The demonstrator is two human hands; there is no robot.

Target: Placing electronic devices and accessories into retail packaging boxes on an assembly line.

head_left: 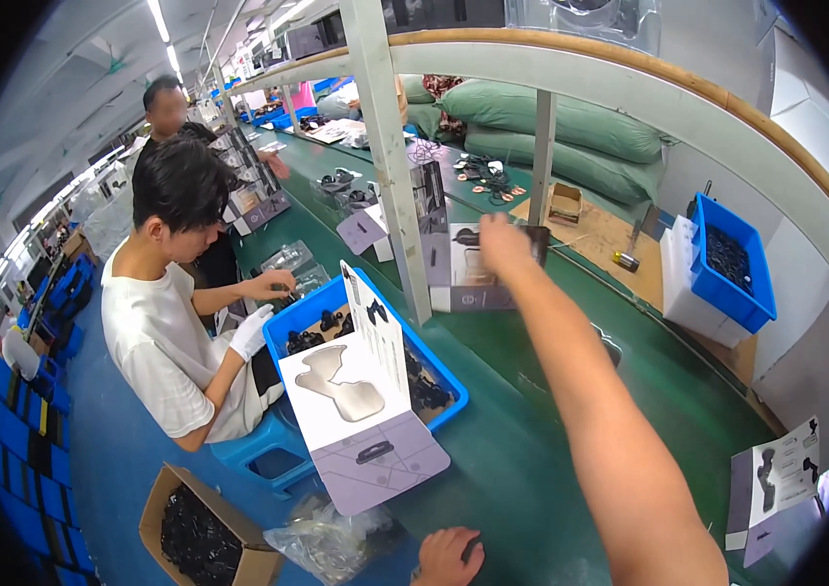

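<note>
My right arm stretches far across the green worktable, and my right hand [507,246] is closed at the upper part of an unfolded grey printed card box [470,297] beside the shelf post. Its fingertips are partly hidden behind the hand. My left hand [448,557] is low at the table's near edge, holding nothing, fingers loosely bent and thumb apart. Nearest to it lies a clear plastic bag [331,537]. Just beyond, another unfolded box [380,459] with a shaped white cut-out insert [341,381] leans on a blue tray [448,405] of small black parts.
A shelf post [390,166] and curved beam rise over the worktable [492,430]. A co-worker in a white shirt [155,337] sits left, another person behind. A blue bin [761,293] stands right, a carton of black parts [248,562] lower left, an open box [742,488] lower right.
</note>
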